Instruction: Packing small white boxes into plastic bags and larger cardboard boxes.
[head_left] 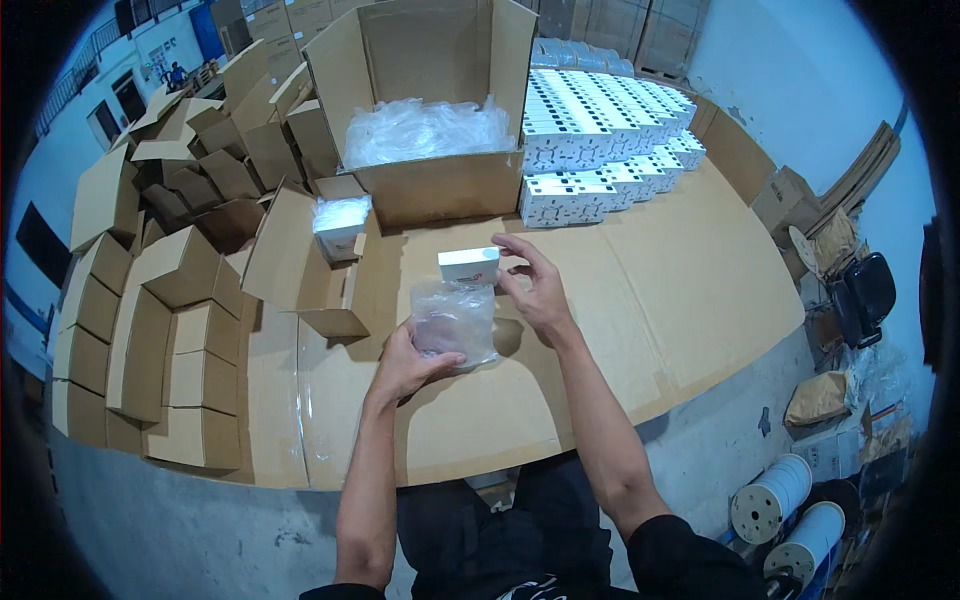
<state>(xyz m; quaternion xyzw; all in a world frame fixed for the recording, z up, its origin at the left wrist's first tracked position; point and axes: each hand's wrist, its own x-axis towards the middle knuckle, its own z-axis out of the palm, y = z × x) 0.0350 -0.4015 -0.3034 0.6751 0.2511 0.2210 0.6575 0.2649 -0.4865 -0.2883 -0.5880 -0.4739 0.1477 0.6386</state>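
Observation:
In the middle of the cardboard-covered table, my left hand (405, 366) grips a clear plastic bag (452, 322), its thumb lying across the lower front. My right hand (540, 296) pinches the right end of a small white box (464, 265). That box is at the top of the bag, its upper part showing above the plastic; how far it reaches inside is hard to see. Left of my hands, an open carton (334, 318) holds bagged white boxes (342, 222).
Beyond my hands stands a large open carton (440, 190) heaped with clear plastic bags (428, 132). Stacked white boxes (570, 150) fill the back right. Empty cartons (205, 365) crowd the left side. Cable spools (772, 498) lie on the floor at right.

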